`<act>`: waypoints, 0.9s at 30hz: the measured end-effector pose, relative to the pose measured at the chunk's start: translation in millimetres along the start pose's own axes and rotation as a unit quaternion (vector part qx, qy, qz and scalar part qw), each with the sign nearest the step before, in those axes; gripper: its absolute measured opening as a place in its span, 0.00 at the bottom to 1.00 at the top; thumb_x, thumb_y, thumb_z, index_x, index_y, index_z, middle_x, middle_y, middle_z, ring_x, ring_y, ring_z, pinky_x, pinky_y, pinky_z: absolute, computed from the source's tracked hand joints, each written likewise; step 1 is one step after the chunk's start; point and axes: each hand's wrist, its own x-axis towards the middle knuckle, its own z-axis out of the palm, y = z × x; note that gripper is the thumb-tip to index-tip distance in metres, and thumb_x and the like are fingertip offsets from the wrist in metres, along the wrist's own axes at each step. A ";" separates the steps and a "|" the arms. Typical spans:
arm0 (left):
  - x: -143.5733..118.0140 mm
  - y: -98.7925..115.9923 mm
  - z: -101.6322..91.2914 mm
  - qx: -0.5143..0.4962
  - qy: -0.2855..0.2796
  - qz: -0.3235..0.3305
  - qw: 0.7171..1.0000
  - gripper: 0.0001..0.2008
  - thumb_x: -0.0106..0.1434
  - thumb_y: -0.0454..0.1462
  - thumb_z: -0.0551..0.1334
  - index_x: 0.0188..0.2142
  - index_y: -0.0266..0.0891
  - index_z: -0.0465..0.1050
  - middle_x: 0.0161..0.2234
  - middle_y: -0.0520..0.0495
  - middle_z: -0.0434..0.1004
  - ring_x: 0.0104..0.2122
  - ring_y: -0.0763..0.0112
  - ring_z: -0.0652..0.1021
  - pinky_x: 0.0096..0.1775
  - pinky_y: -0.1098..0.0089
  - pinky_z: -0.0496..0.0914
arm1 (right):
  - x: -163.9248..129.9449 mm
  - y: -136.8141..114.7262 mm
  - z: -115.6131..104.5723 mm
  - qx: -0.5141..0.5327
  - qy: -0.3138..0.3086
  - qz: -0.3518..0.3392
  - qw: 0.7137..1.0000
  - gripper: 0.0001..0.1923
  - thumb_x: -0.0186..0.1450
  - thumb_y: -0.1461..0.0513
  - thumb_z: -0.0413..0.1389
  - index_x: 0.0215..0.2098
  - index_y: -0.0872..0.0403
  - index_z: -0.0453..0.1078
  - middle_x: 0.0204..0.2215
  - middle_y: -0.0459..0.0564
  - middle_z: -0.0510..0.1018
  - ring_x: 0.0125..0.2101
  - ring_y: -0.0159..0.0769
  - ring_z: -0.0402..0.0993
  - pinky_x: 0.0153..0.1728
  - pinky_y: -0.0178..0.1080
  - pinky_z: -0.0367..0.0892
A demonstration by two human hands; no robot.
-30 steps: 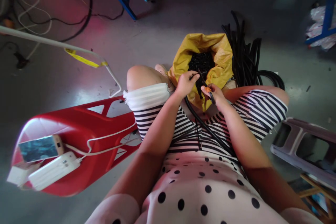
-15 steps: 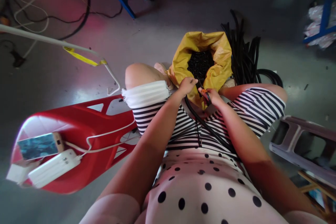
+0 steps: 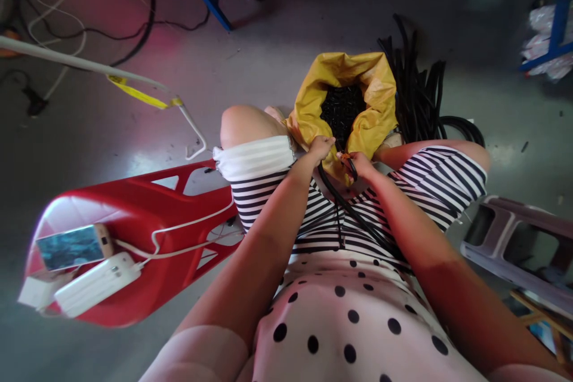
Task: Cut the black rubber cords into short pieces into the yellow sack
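Bag (image 3: 308,92) open from above; knees (image 3: 239,125) hem sides; tubes (image 3: 414,95) crowd its right; floor (image 3: 264,65) free beyond.

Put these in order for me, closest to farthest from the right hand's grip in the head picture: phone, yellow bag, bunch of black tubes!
From the right hand's grip:
1. Yellow bag: right beside it, in front.
2. Bunch of black tubes: farther forward, to the right.
3. Phone: far left, on the red stool.
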 end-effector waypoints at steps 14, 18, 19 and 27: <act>-12.3 13.3 -3.3 0.022 -0.002 -0.043 0.999 0.20 0.80 0.34 0.59 0.28 0.41 0.63 0.19 0.59 0.54 0.18 0.79 0.55 0.24 0.73 0.48 | -1.0 -4.1 -0.1 -0.041 0.013 -0.013 0.999 0.31 0.68 0.39 0.71 0.28 0.50 0.65 0.10 0.43 0.68 0.11 0.33 0.65 0.13 0.33 0.57; -13.7 16.4 -3.3 0.020 -0.002 -0.034 0.999 0.19 0.80 0.35 0.59 0.28 0.41 0.64 0.19 0.59 0.55 0.18 0.79 0.56 0.24 0.73 0.49 | -0.8 -5.3 -0.2 -0.028 0.031 -0.009 0.999 0.31 0.67 0.40 0.73 0.28 0.48 0.61 0.10 0.40 0.65 0.11 0.32 0.64 0.13 0.33 0.56; -14.1 17.2 -3.3 0.020 -0.001 -0.032 0.999 0.20 0.80 0.35 0.59 0.28 0.41 0.63 0.19 0.59 0.54 0.18 0.79 0.56 0.24 0.74 0.49 | -0.9 -5.7 -0.3 -0.022 0.034 -0.006 0.999 0.32 0.66 0.41 0.73 0.28 0.48 0.60 0.10 0.39 0.65 0.11 0.32 0.64 0.13 0.33 0.56; -23.4 21.7 -0.7 0.025 -0.076 -0.032 0.996 0.19 0.79 0.33 0.61 0.28 0.38 0.67 0.20 0.58 0.59 0.17 0.82 0.54 0.23 0.74 0.46 | 2.4 -8.3 -5.7 0.017 0.033 0.003 0.999 0.31 0.67 0.41 0.73 0.30 0.49 0.61 0.13 0.39 0.68 0.11 0.31 0.65 0.13 0.34 0.58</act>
